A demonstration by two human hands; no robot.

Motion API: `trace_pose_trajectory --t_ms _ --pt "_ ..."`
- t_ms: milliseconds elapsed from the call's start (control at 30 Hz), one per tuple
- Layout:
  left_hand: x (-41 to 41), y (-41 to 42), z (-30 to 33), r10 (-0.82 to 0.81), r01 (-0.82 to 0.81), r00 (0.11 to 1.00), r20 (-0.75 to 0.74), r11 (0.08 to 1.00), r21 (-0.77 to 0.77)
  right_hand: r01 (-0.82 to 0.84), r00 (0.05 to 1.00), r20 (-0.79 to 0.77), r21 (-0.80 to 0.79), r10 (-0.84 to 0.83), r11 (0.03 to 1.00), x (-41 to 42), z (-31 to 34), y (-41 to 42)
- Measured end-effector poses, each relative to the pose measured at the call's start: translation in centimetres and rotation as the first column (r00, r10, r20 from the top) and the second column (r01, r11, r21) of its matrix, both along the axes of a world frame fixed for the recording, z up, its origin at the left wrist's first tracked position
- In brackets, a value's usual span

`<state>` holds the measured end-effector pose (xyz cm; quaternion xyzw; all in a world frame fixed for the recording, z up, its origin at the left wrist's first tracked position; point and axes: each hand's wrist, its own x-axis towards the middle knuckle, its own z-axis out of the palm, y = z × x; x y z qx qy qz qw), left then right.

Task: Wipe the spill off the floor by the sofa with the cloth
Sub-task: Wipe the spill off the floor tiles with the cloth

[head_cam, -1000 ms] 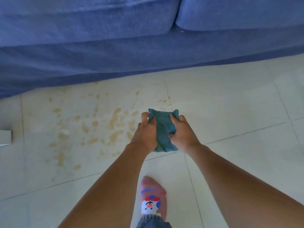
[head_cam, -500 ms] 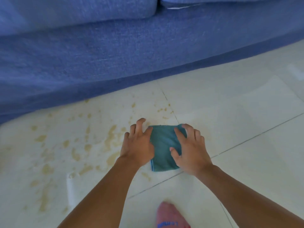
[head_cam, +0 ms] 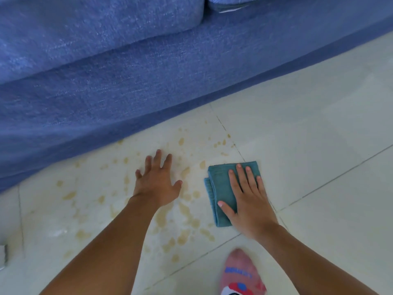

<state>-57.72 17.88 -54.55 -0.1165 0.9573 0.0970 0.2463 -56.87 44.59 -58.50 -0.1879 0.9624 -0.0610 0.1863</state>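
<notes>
A folded teal cloth point(head_cam: 219, 184) lies flat on the pale tiled floor, at the right edge of the spill. My right hand point(head_cam: 248, 201) rests palm down on it, fingers spread, and covers its right half. The spill point(head_cam: 187, 213) is a scatter of yellowish-brown drops and smears spread over the tile in front of the sofa. My left hand point(head_cam: 156, 182) is open with fingers apart, palm down over the middle of the spill, holding nothing. I cannot tell whether it touches the floor.
The blue fabric sofa point(head_cam: 127, 81) fills the top and left, its base running diagonally just beyond the spill. My foot in a pink patterned sock point(head_cam: 242, 273) stands at the bottom, near my right wrist. A small grey-white object point(head_cam: 2, 256) shows at the left edge.
The cloth went from held up in both hands down onto the floor. My left hand then let go and moved left over the spill. My right hand now lies flat on the cloth.
</notes>
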Motion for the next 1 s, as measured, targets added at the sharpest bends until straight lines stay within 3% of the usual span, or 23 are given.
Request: trace_pose_trajectory --t_ms 167,333,467,667,900,1000 --pt "-0.7 -0.6 0.6 -0.077 0.074 0.987 0.140 0.997 0.030 0.087 0.996 -0.027 0.002 -0.087 0.996 -3.1 -0.3 -2.7" --pt "-0.9 -0.5 0.9 -0.135 0.127 0.955 0.263 0.991 0.046 -0.026 1.000 -0.011 -0.046 0.026 0.999 -2.8 -0.1 -4.5" --pt "-0.8 -0.5 0.5 -0.136 0.131 0.959 0.247 0.991 0.040 -0.055 0.998 -0.046 -0.039 0.053 0.998 -2.3 -0.4 -1.3" --pt "-0.8 -0.5 0.4 -0.143 0.139 0.959 0.245 0.990 0.033 0.147 0.987 -0.073 0.017 -0.146 0.989 -7.6 -0.8 -2.9" --pt "-1.0 -0.5 0.5 -0.148 0.143 0.958 0.246 0.989 0.038 -0.090 0.995 -0.053 -0.026 0.089 0.996 -4.7 -0.3 -3.3" --pt "-0.8 -0.6 0.4 -0.152 0.147 0.960 0.236 0.988 0.040 -0.004 0.997 -0.083 -0.007 0.003 1.000 -4.0 -0.6 -0.7"
